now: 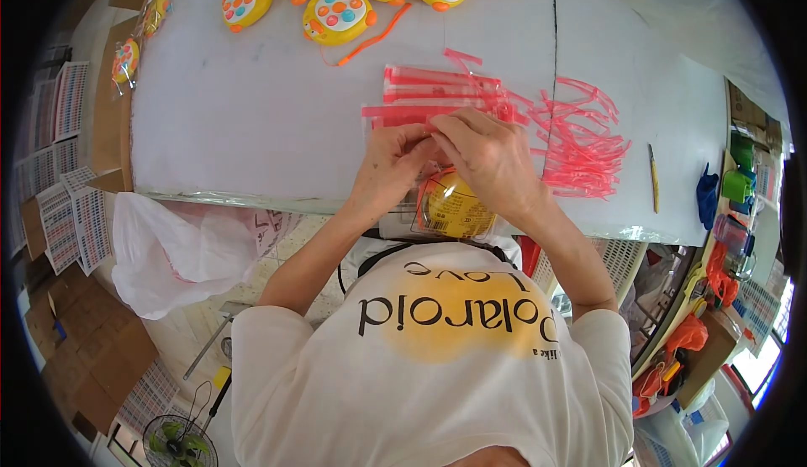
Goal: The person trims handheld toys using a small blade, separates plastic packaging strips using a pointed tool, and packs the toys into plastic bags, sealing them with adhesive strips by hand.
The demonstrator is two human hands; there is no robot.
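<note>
One printed bag (pixel 432 211), yellow toy (pixel 458 189) inside; left hand (pixel 389 158), right hand (pixel 486 149): fingers pinched together at its mouth; likely sealing step, next wanting even pressure

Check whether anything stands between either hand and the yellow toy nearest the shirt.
Yes: the clear printed bag. The toy sits inside it, so it separates the toy from the left hand and right hand, which meet above it in the picture. Nothing else visible blocks the way.

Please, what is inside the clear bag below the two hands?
A yellow object shows through the printed clear bag. The left hand and right hand hide the bag's upper end, so anything there cannot be seen.
</note>
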